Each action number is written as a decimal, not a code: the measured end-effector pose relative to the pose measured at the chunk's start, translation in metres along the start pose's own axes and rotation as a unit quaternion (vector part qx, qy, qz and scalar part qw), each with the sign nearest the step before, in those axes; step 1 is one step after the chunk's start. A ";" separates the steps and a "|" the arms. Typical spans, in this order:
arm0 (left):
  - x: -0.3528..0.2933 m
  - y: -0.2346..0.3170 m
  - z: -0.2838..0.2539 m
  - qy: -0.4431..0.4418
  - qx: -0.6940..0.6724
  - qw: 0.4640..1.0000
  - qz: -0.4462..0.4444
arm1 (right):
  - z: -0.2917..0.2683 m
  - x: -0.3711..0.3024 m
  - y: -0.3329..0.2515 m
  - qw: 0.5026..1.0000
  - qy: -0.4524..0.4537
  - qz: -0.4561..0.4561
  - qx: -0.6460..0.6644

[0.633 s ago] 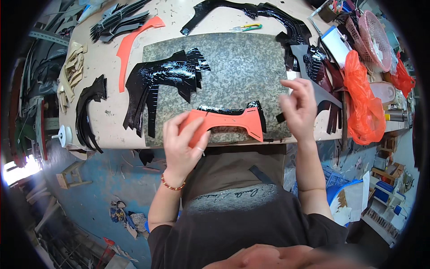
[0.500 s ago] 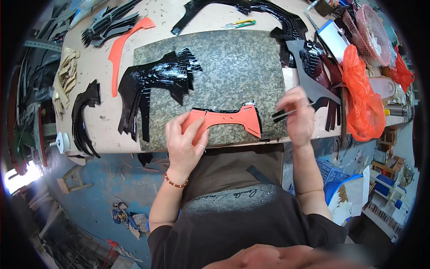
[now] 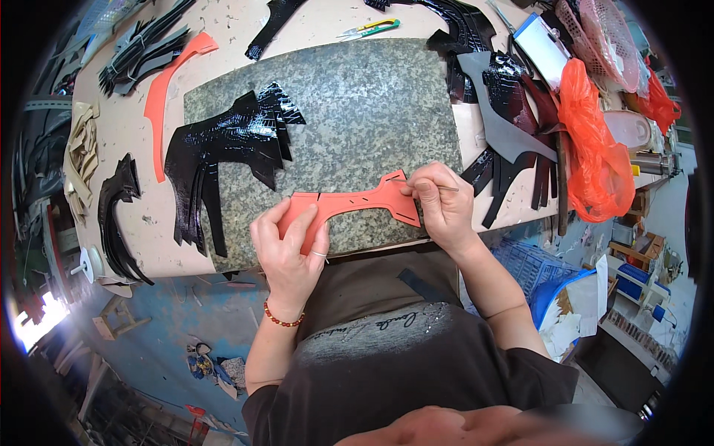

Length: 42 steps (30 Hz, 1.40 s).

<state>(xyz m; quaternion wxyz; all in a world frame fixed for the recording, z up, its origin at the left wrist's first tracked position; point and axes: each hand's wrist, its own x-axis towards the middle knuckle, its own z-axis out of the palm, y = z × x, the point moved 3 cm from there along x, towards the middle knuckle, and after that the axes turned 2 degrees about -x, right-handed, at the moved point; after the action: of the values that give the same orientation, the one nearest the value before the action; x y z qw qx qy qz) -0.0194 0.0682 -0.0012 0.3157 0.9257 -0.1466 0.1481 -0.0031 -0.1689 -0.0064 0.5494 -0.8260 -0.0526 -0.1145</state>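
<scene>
A coral-coloured template (image 3: 343,204), narrow in the middle with wider ends and small slots, lies on a speckled stone slab (image 3: 357,97) near the table's front edge. My left hand (image 3: 288,241) holds its left end down, fingertips on top and thumb at the near edge. Between the thumb and fingers of my right hand (image 3: 444,208) is a thin metallic stick-like tool (image 3: 449,189); its tip meets the template's right end beside a slot. Glossy black crocodile-pattern leather pieces (image 3: 223,145) lie stacked at the slab's left side.
Left of the slab lie a long coral template (image 3: 156,111) and curved black strips (image 3: 113,215). Thread snips (image 3: 375,28) rest beyond it. A grey template (image 3: 502,123), black and maroon pieces, a red plastic bag (image 3: 591,149) and a pink basket (image 3: 606,44) crowd the right side.
My right hand has moved left with the tool, from beside the template onto its right end. Black edges that showed around the template are no longer seen. The whole view has shifted slightly.
</scene>
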 end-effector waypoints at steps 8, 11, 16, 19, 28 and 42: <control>0.000 0.001 0.002 0.007 0.005 1.000 0.006 | -0.008 0.011 -0.009 0.994 -0.009 -0.064 -0.085; -0.001 0.001 0.002 0.010 0.001 1.000 -0.004 | -0.033 0.004 0.003 0.997 0.076 0.015 -0.029; 0.000 0.000 0.002 0.013 0.001 1.000 0.005 | -0.020 -0.023 -0.015 0.994 -0.068 -0.074 -0.043; 0.000 0.000 0.002 0.015 0.000 1.000 0.008 | -0.011 -0.027 -0.019 0.988 -0.062 -0.116 -0.081; -0.002 -0.002 0.003 0.031 -0.003 0.999 0.012 | -0.048 -0.028 0.012 0.990 0.108 0.052 0.074; -0.002 -0.006 0.004 0.031 -0.020 0.999 0.007 | 0.076 0.036 -0.046 0.976 -0.170 -0.102 -0.088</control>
<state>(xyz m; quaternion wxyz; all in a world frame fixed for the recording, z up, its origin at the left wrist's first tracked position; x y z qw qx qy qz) -0.0187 0.0704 -0.0084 0.3371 0.9134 -0.1457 0.1757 0.0320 -0.0824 0.0152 0.4426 -0.8689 -0.2193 -0.0323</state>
